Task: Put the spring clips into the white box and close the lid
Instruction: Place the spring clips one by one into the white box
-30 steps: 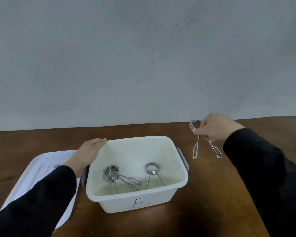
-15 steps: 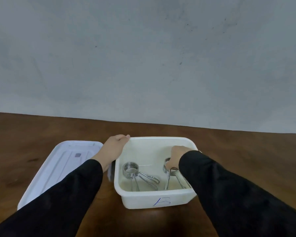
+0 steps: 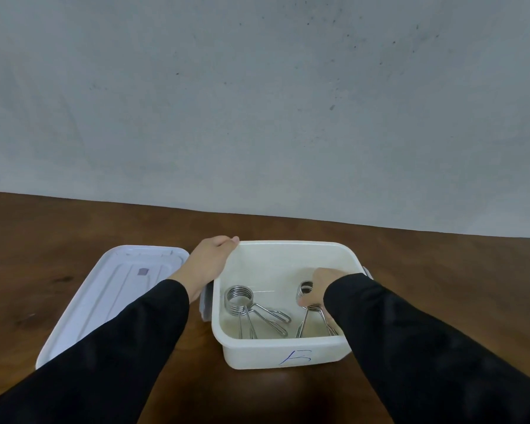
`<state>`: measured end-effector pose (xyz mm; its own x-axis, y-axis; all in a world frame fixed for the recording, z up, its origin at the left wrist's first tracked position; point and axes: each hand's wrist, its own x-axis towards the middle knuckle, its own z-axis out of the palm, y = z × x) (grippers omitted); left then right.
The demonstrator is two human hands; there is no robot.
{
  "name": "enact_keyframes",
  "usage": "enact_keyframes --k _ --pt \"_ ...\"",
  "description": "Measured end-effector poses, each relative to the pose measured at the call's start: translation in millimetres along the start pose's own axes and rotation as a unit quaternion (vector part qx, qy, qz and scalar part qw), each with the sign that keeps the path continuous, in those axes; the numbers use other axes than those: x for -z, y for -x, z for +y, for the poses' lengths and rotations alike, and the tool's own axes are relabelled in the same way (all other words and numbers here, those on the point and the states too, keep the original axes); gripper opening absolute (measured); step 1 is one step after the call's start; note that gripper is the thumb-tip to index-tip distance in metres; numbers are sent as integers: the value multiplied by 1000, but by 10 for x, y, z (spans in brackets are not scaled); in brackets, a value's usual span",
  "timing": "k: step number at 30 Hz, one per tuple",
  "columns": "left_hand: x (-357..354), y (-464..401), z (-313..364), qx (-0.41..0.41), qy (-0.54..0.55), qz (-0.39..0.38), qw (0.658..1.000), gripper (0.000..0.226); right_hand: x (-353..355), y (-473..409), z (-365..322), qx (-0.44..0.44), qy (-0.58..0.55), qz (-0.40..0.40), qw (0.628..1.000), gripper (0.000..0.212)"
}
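The white box (image 3: 288,356), marked with a blue letter on its front wall, stands open on the brown table. A metal spring clip (image 3: 245,304) lies inside at the left. My right hand (image 3: 317,289) reaches down into the box's right side, fingers closed on the coil of another spring clip (image 3: 307,319), whose handles point toward me; a further clip may lie hidden under the hand. My left hand (image 3: 207,264) rests on the box's far left corner, holding the rim. The white lid (image 3: 117,289) lies flat on the table, left of the box.
The brown wooden table (image 3: 441,286) runs back to a grey wall (image 3: 257,102). Grey latches stick out from the box's left and right sides. My black sleeves cover the near table and part of the lid.
My right hand carried a spring clip from above the table at the right into the box and lowered it to the floor. The left hand stayed on the box's corner.
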<state>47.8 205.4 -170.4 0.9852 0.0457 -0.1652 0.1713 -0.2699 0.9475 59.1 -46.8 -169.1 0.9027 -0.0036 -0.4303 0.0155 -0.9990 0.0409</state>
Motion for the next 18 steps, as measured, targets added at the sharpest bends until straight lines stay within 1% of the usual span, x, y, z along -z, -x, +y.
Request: enact_keyframes --k 3,5,7,8,10,11,12,15,16,18 --pt "5 -1 6 -1 -5 3 1000 36 -19 -24 3 -7 -6 -6 1000 61" --pt "18 -3 4 4 -7 1 1000 36 9 -43 9 -8 2 7 1000 59" --pt "32 -2 6 11 -14 -3 1000 41 94 -25 25 1 5 38 999 57" --pt "36 -8 3 13 -18 -7 1000 46 172 8 42 13 -3 59 998 52" --pt "46 -4 10 16 -25 -16 999 50 365 120 96 46 -47 107 992 41" --pt "55 13 22 16 -24 -11 1000 48 453 189 120 61 -77 136 986 42" --pt "73 33 31 15 -14 11 1000 45 528 282 136 76 -101 166 978 45" --pt "202 104 -46 8 21 122 992 44 573 519 99 124 -156 238 951 49" --pt "259 154 -105 5 -7 156 988 42 538 600 58 140 -161 255 943 49" --pt "380 282 -301 12 -117 203 972 36 463 795 -69 174 -179 282 926 48"
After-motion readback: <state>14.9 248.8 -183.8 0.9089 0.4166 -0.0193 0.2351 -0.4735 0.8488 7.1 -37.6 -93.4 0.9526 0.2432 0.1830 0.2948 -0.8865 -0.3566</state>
